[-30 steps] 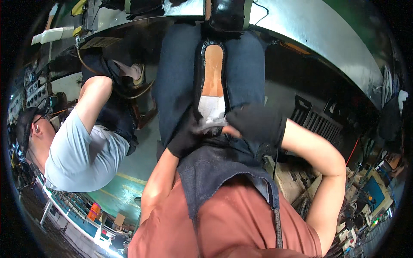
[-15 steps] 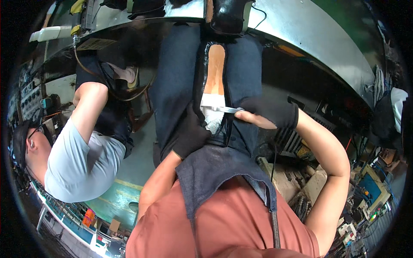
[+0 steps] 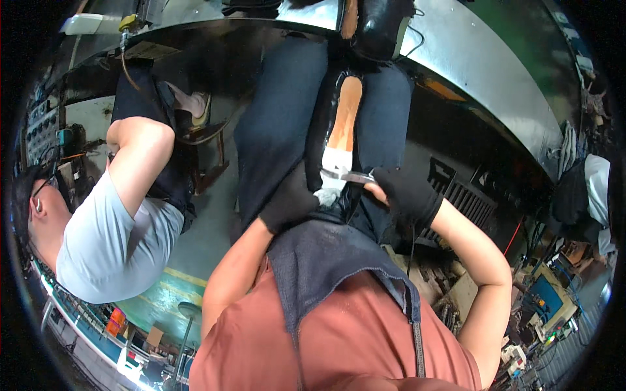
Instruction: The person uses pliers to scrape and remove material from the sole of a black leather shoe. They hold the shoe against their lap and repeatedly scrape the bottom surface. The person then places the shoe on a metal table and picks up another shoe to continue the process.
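A long black shoe or boot piece (image 3: pixel 330 107) lies between my thighs, its tan sole-shaped board (image 3: pixel 345 114) facing up. The nearer end of the board is white (image 3: pixel 338 158), with crumpled whitish material (image 3: pixel 328 196) below it. My left hand (image 3: pixel 295 201), in a black glove, is closed against the near end of the shoe; its fingertips are partly hidden. In my right hand (image 3: pixel 401 191), gloved in black with bare fingertips, is a slim silver metal tool (image 3: pixel 357 177). Its tip lies over the white area; its exact kind is unclear.
Across the top runs a metal workbench (image 3: pixel 469 58) bearing another black boot (image 3: pixel 381 29). At left a person in a light shirt (image 3: pixel 124 234) sits beside a hose (image 3: pixel 130 75). A dark slatted crate (image 3: pixel 466 202) and cluttered equipment (image 3: pixel 548 293) are to my right.
The view has shifted, so the shoe appears farther right. The silver tool's tip has moved across the white area toward its left edge, and my right hand has turned slightly.
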Demonstrator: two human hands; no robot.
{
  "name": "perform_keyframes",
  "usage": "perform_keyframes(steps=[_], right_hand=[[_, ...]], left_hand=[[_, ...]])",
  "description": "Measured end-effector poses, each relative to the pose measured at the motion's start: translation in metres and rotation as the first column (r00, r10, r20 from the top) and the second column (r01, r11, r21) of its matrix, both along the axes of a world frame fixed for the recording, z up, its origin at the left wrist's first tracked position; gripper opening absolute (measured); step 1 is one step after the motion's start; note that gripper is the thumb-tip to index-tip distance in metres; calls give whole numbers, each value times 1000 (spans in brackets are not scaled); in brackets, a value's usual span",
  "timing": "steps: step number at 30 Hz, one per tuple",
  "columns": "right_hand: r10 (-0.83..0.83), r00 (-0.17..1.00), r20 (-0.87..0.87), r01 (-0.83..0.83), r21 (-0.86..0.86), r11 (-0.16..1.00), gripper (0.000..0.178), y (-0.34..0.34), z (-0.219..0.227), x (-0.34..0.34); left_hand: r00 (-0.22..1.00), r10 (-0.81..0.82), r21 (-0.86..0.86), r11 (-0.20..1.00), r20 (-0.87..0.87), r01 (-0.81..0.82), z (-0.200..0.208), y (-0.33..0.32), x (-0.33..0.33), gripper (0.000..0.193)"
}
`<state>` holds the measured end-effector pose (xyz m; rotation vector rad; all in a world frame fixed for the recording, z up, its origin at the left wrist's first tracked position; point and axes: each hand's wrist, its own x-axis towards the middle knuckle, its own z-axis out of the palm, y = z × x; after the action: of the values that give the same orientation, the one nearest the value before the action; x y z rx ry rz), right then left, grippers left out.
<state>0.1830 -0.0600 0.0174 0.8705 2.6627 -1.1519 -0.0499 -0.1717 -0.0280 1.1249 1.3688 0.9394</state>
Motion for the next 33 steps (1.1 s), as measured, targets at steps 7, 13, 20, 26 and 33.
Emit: perform_keyframes(steps=[7,13,20,26,33], right_hand=[[-86,994,68,106,-413,905,36,-2,4,6],[86,904,420,348,-835,426,45,53,29,-5],[270,946,182,-239,-173,955,41,54,110,-63],[294,956,2,-294,-9,956,32,31,43,-52],[148,984,97,-103,-371,923,31,19,26,-24]], left_hand=[[913,230,-289,948,336,-133,-19,-12,11,24],[981,186,-122,976,47,-179,-16,-4,15,38],[936,190,-228,966,295,-124,-14,-5,8,56],[914,-118,-155,969,389,191,19,16,-19,58],[931,-46,-176,977,363,117,17,16,-15,48]])
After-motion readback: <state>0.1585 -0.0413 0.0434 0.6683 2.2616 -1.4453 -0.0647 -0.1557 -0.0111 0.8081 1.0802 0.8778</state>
